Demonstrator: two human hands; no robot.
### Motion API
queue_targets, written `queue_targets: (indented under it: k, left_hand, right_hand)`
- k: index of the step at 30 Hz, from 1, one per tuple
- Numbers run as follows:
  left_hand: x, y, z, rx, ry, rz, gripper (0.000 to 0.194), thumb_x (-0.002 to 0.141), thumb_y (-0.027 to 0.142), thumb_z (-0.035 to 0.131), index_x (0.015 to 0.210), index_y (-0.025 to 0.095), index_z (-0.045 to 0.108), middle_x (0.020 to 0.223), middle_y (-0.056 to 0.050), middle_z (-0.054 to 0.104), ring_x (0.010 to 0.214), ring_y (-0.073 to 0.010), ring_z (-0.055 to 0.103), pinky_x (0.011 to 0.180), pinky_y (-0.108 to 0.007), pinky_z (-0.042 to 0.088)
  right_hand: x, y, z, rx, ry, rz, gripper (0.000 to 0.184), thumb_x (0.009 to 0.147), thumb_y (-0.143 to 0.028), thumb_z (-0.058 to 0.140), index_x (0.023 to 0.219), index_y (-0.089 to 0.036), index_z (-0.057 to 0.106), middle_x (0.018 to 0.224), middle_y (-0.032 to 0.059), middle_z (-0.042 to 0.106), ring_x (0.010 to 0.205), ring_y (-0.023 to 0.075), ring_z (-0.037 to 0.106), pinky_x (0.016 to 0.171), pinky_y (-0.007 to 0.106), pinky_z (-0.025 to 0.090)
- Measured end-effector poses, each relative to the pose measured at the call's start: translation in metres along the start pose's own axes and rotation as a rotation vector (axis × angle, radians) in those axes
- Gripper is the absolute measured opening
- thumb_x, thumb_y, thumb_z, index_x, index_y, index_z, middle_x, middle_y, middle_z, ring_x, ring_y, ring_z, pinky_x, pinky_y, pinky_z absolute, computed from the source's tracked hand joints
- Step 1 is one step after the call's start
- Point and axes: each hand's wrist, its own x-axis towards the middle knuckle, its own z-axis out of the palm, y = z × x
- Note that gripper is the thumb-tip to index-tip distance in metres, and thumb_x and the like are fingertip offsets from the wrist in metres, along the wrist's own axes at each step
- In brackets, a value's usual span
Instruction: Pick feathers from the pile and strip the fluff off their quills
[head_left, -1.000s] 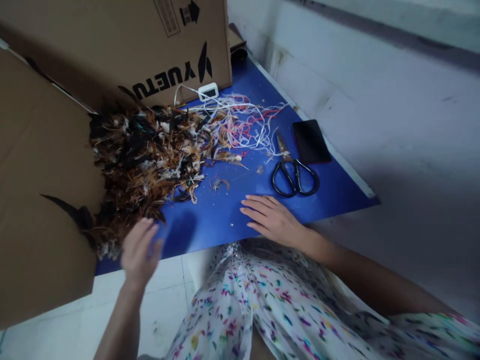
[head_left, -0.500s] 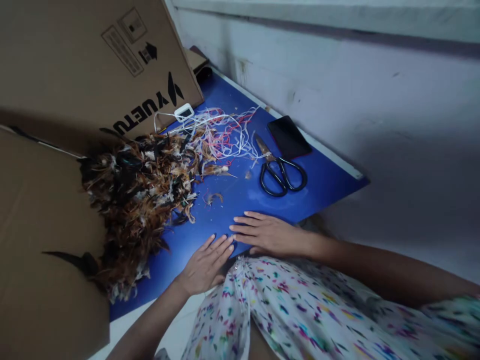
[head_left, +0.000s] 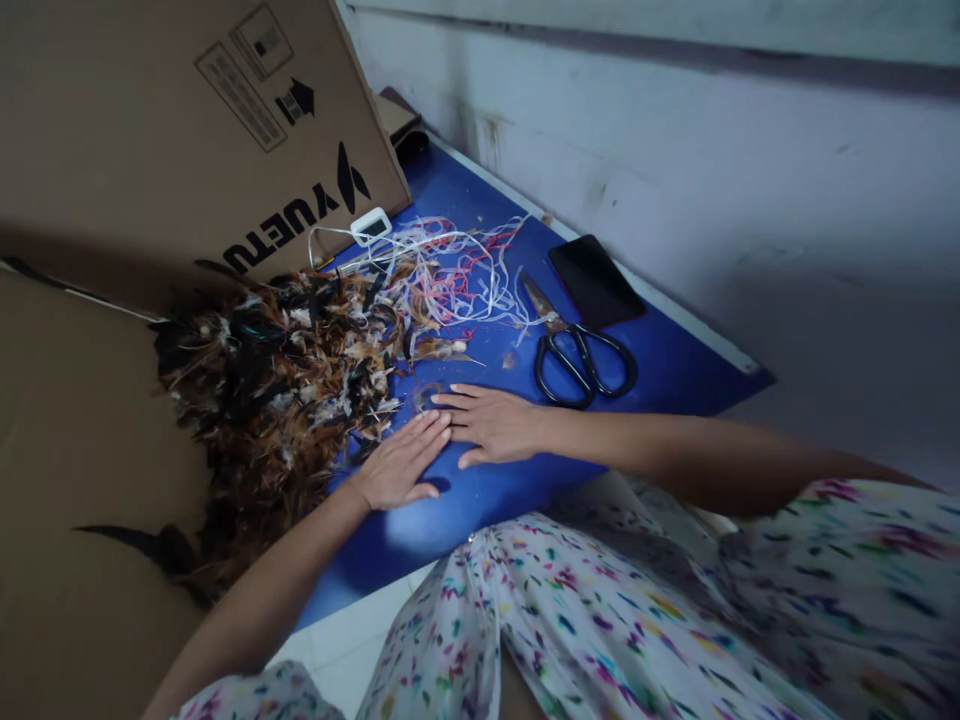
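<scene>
On the blue tabletop (head_left: pixel 480 500) both of my hands lie flat, fingertips meeting. My left hand (head_left: pixel 405 460) has its fingers stretched out beside the near edge of a pile of brown and black feathers (head_left: pixel 277 390). With fingers spread, my right hand (head_left: pixel 487 425) rests palm down and holds nothing. A small loose feather (head_left: pixel 429 394) lies just past its fingertips. Beyond the right wrist are large black-handled scissors (head_left: pixel 581 360), their blades partly parted. A tangle of white and pink plastic strings (head_left: pixel 465 270) sits behind the feathers.
Large cardboard boxes (head_left: pixel 187 120) wall in the left and back. A black phone-like slab (head_left: pixel 596 280) lies near the wall (head_left: pixel 675 200) at the right. A small white device with a dark screen (head_left: pixel 370 227) leans by the box.
Both hands have moved forward across the table, away from its front edge and closer to the feathers and scissors. The view has shifted slightly.
</scene>
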Motion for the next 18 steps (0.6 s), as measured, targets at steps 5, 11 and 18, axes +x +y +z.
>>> queue_targets:
  k: [5, 11, 18]
  left_hand:
    - [0.007, -0.04, -0.002, -0.007, 0.032, 0.003, 0.091, 0.096, 0.061, 0.039, 0.161, 0.012, -0.001, 0.163, -0.025, 0.026, 0.156, -0.0354, 0.01, 0.123, -0.057, 0.025]
    - [0.011, -0.081, -0.005, -0.078, 0.029, -0.013, 0.088, 0.097, 0.054, 0.044, 0.161, 0.017, -0.003, 0.165, -0.024, 0.018, 0.156, -0.0364, 0.005, 0.122, -0.06, 0.024]
    - [0.016, -0.131, -0.001, -0.098, 0.134, 0.039, 0.084, 0.098, 0.049, 0.045, 0.162, 0.019, -0.001, 0.166, -0.024, 0.014, 0.157, -0.0349, 0.005, 0.121, -0.063, 0.023]
  right_hand:
    - [0.026, 0.021, -0.001, -0.052, -0.046, 0.047, 0.069, 0.094, -0.064, 0.048, 0.141, -0.015, 0.056, 0.152, 0.0173, 0.05, 0.148, 0.0325, 0.037, 0.121, 0.052, 0.024]
    - [0.053, 0.056, -0.005, -0.107, -0.078, 0.048, 0.065, 0.097, -0.063, 0.041, 0.141, -0.017, 0.057, 0.151, 0.0154, 0.051, 0.147, 0.0322, 0.038, 0.12, 0.052, 0.025]
    - [0.083, 0.099, -0.005, -0.138, -0.1, 0.049, 0.058, 0.1, -0.057, 0.04, 0.139, -0.02, 0.059, 0.151, 0.0129, 0.053, 0.146, 0.0303, 0.04, 0.118, 0.051, 0.028]
